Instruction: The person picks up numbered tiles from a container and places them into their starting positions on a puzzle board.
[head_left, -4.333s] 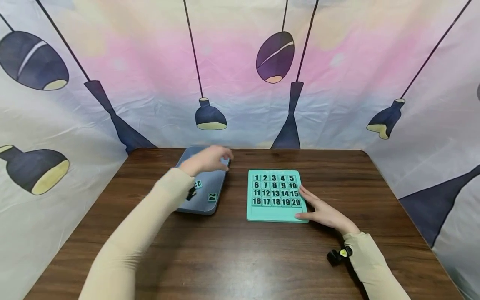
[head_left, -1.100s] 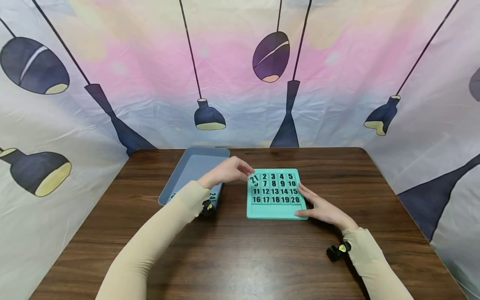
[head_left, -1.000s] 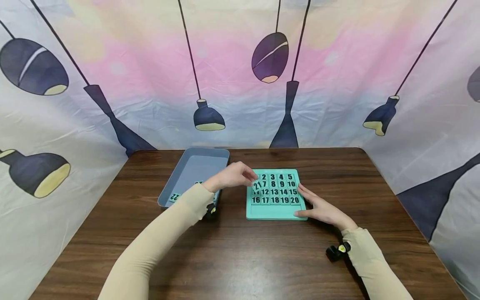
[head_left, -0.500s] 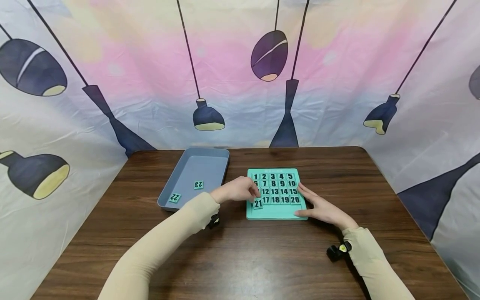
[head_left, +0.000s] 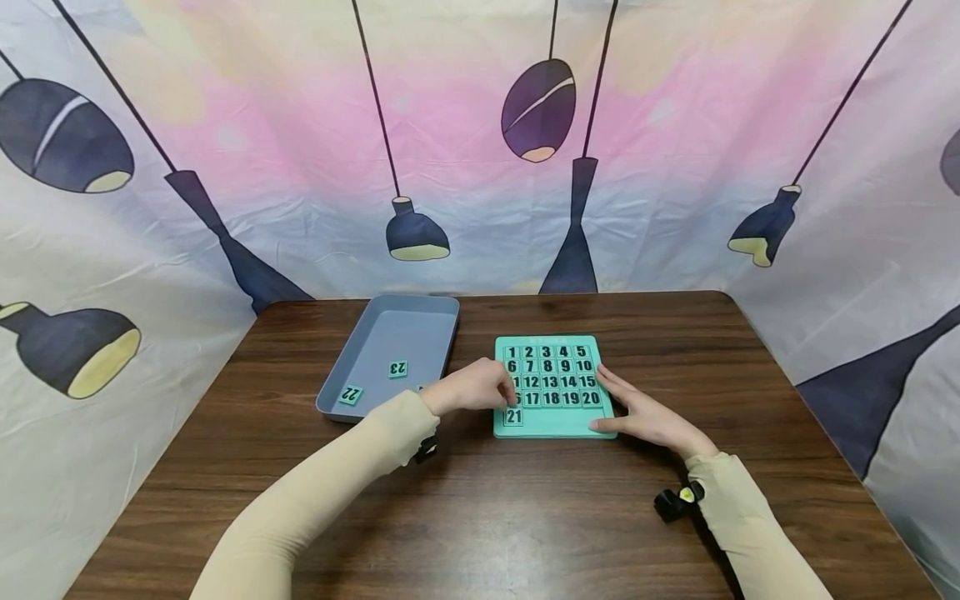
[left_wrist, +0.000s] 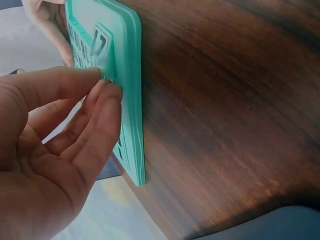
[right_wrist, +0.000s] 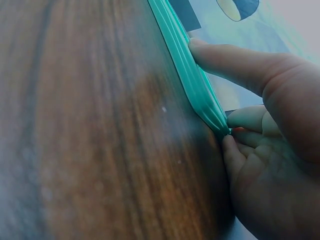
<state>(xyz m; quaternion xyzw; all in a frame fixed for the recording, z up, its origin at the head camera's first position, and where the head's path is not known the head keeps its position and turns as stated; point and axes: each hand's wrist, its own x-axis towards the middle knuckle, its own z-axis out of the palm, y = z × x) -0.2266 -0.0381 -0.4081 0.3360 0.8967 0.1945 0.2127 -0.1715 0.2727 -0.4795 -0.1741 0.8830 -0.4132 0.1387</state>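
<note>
My left hand (head_left: 474, 386) pinches the upper edge of the number 21 tile (head_left: 513, 417) between thumb and fingertips. In the left wrist view this number tile (left_wrist: 101, 42) is slightly tilted above the bottom row of the turquoise number puzzle board (head_left: 558, 424). Tiles numbered 1 to 20 fill the rows above, some partly covered by my left fingers. At the board's right side, my right hand (head_left: 648, 421) holds the near corner, thumb on the front part and fingers along the edge. The right wrist view has this thumb (right_wrist: 235, 62) pressing the board's rim (right_wrist: 192, 82).
A blue-grey tray (head_left: 408, 321) stands left of the board. Inside lie the 22 tile (head_left: 350, 395) and the 23 tile (head_left: 398, 369), with another tile mostly hidden by the left arm. Both rest on a brown wooden table (head_left: 495, 517), a patterned cloth hanging behind.
My left hand has carried the 21 tile from the tray to the board, then down its left side to the bottom-left spot. The right hand has stayed at the board's corner.
</note>
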